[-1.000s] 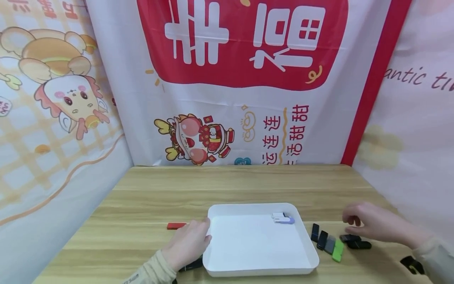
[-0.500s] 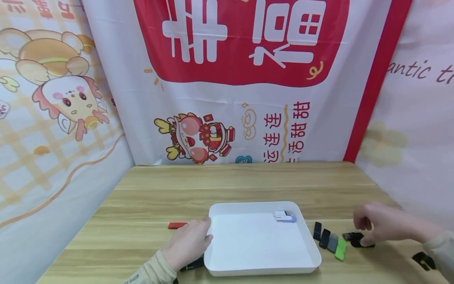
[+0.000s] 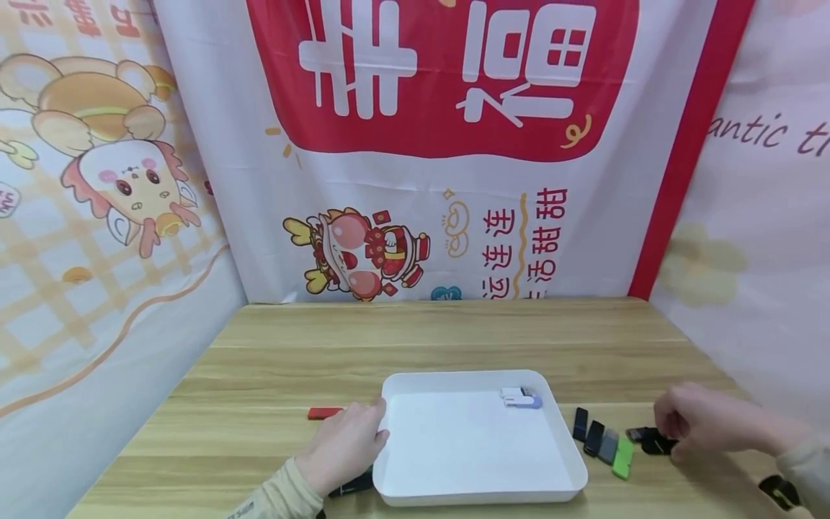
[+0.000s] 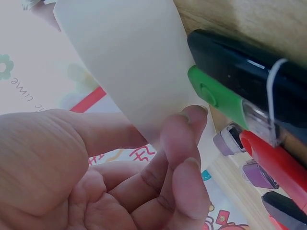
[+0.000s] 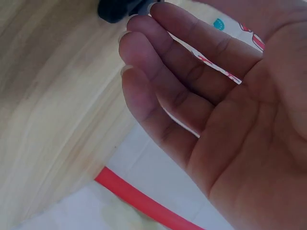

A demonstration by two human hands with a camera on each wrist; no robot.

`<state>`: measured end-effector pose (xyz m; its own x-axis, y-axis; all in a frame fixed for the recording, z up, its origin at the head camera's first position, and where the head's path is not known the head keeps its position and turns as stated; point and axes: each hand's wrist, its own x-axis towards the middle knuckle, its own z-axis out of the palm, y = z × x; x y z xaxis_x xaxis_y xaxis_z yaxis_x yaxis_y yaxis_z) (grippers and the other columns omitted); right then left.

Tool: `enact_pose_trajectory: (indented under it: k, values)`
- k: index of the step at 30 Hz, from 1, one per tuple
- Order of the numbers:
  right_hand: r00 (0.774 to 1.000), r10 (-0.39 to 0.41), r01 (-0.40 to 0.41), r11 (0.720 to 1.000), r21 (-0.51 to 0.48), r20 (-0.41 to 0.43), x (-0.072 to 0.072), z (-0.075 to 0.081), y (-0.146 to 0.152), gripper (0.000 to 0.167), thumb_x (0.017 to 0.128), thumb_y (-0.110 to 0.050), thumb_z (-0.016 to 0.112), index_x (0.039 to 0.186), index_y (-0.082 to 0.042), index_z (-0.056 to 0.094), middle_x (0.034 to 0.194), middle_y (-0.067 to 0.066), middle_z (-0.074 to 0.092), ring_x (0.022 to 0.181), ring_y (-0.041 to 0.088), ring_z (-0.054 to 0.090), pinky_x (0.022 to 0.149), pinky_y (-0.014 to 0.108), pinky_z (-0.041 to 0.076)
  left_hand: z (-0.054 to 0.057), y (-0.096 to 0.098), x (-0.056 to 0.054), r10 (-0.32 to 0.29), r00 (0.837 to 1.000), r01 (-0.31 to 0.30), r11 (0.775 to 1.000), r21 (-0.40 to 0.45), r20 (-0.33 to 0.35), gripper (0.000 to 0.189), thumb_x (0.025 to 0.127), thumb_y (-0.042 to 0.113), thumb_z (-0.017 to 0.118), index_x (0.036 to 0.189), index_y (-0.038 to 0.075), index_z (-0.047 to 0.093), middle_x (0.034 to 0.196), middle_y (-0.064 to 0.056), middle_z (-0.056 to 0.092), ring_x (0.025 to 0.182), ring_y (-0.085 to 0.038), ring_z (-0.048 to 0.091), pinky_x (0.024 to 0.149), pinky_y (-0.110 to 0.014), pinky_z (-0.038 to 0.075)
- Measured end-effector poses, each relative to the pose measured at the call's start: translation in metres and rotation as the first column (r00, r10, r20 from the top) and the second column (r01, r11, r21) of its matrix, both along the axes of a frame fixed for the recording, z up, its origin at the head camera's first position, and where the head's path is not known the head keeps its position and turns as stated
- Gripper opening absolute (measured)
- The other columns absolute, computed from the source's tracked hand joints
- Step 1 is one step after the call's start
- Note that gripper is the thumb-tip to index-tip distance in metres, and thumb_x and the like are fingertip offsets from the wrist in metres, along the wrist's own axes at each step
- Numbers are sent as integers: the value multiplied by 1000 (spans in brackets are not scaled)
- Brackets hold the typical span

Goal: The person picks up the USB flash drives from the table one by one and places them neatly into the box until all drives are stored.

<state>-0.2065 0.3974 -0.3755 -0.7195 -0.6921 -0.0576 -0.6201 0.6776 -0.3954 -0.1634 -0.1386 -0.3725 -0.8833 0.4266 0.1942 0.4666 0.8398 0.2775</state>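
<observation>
My left hand (image 3: 346, 440) grips the left wall of a white tray (image 3: 480, 450); in the left wrist view the thumb passes behind the white wall and the fingertips (image 4: 184, 139) bend against it. Two light USB sticks (image 3: 521, 398), white and white-lilac, lie in the tray's far right corner. To the right, my right hand (image 3: 707, 422) is down at a black USB stick (image 3: 656, 443), thumb and forefinger close about its right end. In the right wrist view a dark piece (image 5: 112, 10) shows at the fingertips; the thumb's tip is out of frame.
Black, grey and green USB sticks (image 3: 622, 458) form a row right of the tray. Another black one (image 3: 778, 492) lies near the right sleeve. Left of the tray are a red stick (image 3: 324, 413), a green stick (image 4: 218, 93) and other sticks. Printed cloth walls surround the table.
My right hand has moved right and down from above the dark sticks to the right end of one. The left hand stays at the tray's wall.
</observation>
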Motion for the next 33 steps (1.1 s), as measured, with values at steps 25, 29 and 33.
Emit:
enact_pose_trajectory:
  k: [25,29,33]
  values:
    - [999,13,-12,1000,15,-36,6,-7,0,32,59,2,75,71,-24,62,66,-20,51,57,-3,46,48,23,41,-2,0,0,16,1000,-16,1000,-14,-2,17,88,10,71,97,-1,62,60,2,46,44,-10,41,37,-25,33]
    - [1000,3,-2,1000,25,-11,9,-5,-2,30,63,0,76,73,-25,62,67,-19,52,58,-2,46,49,23,40,-3,-1,0,7,999,-8,1000,-15,-41,13,87,8,71,91,1,61,60,2,46,45,-10,41,37,-27,33]
    - [1000,11,-10,1000,17,-26,10,-5,-3,31,63,1,75,73,-25,62,67,-19,51,59,-2,46,49,23,40,-3,-1,0,7,998,-7,1000,-9,-58,13,86,8,71,89,3,60,60,2,46,45,-11,41,37,-28,33]
